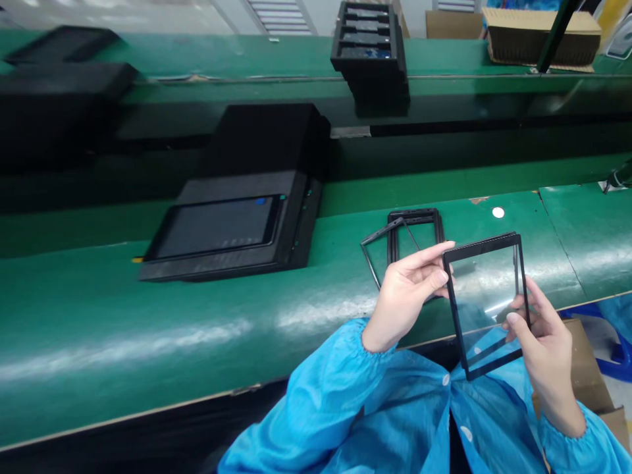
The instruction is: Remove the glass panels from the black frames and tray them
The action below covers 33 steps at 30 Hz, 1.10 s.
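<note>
A green bench (148, 349) runs across the whole view, its near edge just in front of a person in a blue coat (316, 408) with gathered cuffs. Left of centre lies a black block (266, 138), with a lower grey-black slab (296, 253) at its near side; another dark block (59, 99), blurred, stands at the far left. On the far side, near the middle, is a stack of black trays (368, 66), and to its right a row of cardboard (538, 43). A tablet (212, 227) lies flat on the slab, screen up.

The clear panel (484, 283) with a black border is off the bench, tilted, in front of the coat and between the two hands. Below and beyond it, several thin black frames (392, 243) lie on the bench, one askew against the others.

The left hand (407, 289) pinches the panel's left edge near the upper corner, thumb on the front. The right hand (548, 342) is partly closed round the right edge, lower down, thumb in front and fingertips showing through the panel. A white dot (498, 212) lies beyond the panel.
</note>
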Motion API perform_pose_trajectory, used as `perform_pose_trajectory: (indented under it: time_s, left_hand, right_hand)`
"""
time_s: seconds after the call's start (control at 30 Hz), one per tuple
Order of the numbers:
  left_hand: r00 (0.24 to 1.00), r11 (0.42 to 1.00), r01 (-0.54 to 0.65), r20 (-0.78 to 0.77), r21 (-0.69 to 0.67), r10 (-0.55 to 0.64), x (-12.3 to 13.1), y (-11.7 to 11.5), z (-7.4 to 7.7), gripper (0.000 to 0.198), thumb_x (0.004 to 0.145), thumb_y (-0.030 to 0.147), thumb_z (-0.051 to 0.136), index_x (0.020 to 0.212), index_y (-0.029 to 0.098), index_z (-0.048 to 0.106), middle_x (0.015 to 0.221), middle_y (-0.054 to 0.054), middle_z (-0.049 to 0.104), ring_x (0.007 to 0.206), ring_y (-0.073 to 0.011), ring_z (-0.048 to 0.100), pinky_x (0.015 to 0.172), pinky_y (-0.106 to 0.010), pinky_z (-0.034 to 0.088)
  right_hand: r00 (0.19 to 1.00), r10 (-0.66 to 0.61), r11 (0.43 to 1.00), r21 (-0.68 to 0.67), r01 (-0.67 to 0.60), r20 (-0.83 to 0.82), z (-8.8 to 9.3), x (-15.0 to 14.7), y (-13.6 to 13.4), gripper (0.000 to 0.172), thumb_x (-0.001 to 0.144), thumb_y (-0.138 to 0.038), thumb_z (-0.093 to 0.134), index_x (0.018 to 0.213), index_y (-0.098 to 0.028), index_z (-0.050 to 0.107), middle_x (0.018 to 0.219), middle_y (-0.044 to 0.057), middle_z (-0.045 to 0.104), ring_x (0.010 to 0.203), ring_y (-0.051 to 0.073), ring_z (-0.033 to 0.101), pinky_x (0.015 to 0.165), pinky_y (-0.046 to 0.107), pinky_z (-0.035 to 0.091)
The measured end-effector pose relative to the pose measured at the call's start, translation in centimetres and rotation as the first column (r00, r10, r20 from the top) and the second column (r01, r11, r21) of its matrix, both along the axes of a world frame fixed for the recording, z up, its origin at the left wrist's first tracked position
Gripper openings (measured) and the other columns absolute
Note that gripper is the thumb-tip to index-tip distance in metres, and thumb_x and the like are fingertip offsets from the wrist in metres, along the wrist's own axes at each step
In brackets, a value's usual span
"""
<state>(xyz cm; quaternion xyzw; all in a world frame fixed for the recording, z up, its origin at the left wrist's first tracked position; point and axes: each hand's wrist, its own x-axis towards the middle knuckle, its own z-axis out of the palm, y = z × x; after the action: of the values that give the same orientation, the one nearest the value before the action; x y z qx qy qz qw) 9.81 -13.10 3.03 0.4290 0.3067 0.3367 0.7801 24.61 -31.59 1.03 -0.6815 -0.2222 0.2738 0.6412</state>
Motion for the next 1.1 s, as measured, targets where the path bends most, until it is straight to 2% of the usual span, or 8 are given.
perform_pose_trajectory:
  time_s: [0.3,0.47,0.8,0.83,0.9,1.0,1.03,1.1]
  left_hand:
    - [0.999,1.000,0.023,-0.032,-0.009,-0.023,-0.2,0.2,-0.1,0.052,0.077,0.034,0.094,0.126,0.021,0.082,0.097,-0.009,0.082,0.079,-0.0194,0.079,0.058,-0.021,0.063]
    - [0.998,1.000,0.015,-0.056,0.002,-0.015,-0.2,0.0,0.0,0.053,0.079,0.035,0.092,0.129,0.020,0.080,0.102,-0.011,0.083,0.085,-0.0229,0.081,0.058,-0.022,0.064]
    - [0.995,1.000,0.004,-0.097,0.010,-0.003,0.0,-0.2,0.5,0.053,0.078,0.035,0.092,0.127,0.020,0.081,0.107,-0.012,0.083,0.095,-0.0303,0.084,0.057,-0.022,0.064]
    - [0.994,1.000,-0.002,-0.105,0.017,0.003,-0.1,-0.2,0.6,0.052,0.078,0.035,0.092,0.127,0.019,0.081,0.104,-0.012,0.084,0.095,-0.0307,0.084,0.057,-0.022,0.064]
    - [0.992,0.999,-0.015,-0.128,0.041,0.020,-0.2,-0.3,0.9,0.051,0.079,0.035,0.091,0.126,0.018,0.082,0.095,-0.011,0.085,0.091,-0.0306,0.085,0.057,-0.022,0.064]
    - [0.985,0.996,-0.008,-0.171,0.094,0.024,-0.6,-0.6,1.4,0.044,0.079,0.033,0.091,0.120,0.016,0.085,0.085,-0.009,0.084,0.085,-0.0290,0.085,0.060,-0.023,0.064]
    - [0.982,0.994,0.008,-0.187,0.111,0.012,-0.8,-0.7,1.6,0.043,0.079,0.033,0.091,0.118,0.016,0.085,0.084,-0.009,0.085,0.083,-0.0286,0.085,0.061,-0.024,0.065]
    - [0.975,0.990,0.044,-0.220,0.137,-0.013,-1.2,-1.0,2.0,0.042,0.079,0.033,0.092,0.117,0.015,0.086,0.083,-0.011,0.085,0.079,-0.0281,0.084,0.063,-0.027,0.067]
  right_hand:
    - [0.999,0.030,0.998,-0.049,-0.031,-0.012,-0.3,0.1,0.1,0.062,0.093,-0.028,0.080,0.153,-0.032,0.063,0.101,0.002,0.073,0.066,0.012,0.066,0.053,0.025,0.062]
    - [1.000,0.015,0.999,-0.032,-0.016,-0.014,-0.4,-0.1,0.1,0.061,0.093,-0.025,0.080,0.151,-0.033,0.064,0.102,0.002,0.072,0.070,0.013,0.068,0.056,0.023,0.063]
    - [0.992,0.028,0.998,-0.057,-0.021,0.127,-1.2,-0.3,-0.3,0.060,0.098,-0.029,0.074,0.156,-0.033,0.059,0.105,0.004,0.072,0.073,0.015,0.068,0.067,0.032,0.065]
    - [0.985,0.034,0.998,-0.061,-0.024,0.171,-1.3,-0.2,-0.3,0.059,0.098,-0.029,0.074,0.155,-0.034,0.060,0.108,0.004,0.071,0.078,0.016,0.070,0.070,0.033,0.065]
    - [0.944,0.014,0.998,-0.059,0.006,0.329,-1.1,0.2,-0.2,0.056,0.096,-0.027,0.076,0.150,-0.034,0.065,0.121,0.007,0.069,0.100,0.022,0.072,0.088,0.039,0.065]
    - [0.869,-0.070,0.997,0.021,0.069,0.490,0.2,1.5,0.7,0.052,0.093,-0.026,0.077,0.145,-0.032,0.070,0.146,0.010,0.062,0.138,0.032,0.059,0.117,0.053,0.051]
    - [0.884,-0.078,0.997,0.050,0.062,0.460,0.9,2.0,1.1,0.051,0.094,-0.027,0.075,0.145,-0.031,0.070,0.148,0.011,0.063,0.140,0.032,0.059,0.119,0.055,0.049]
    - [0.951,-0.022,0.998,0.069,0.001,0.308,2.2,3.0,2.1,0.047,0.097,-0.029,0.071,0.144,-0.030,0.070,0.135,0.011,0.074,0.123,0.030,0.072,0.109,0.053,0.058]
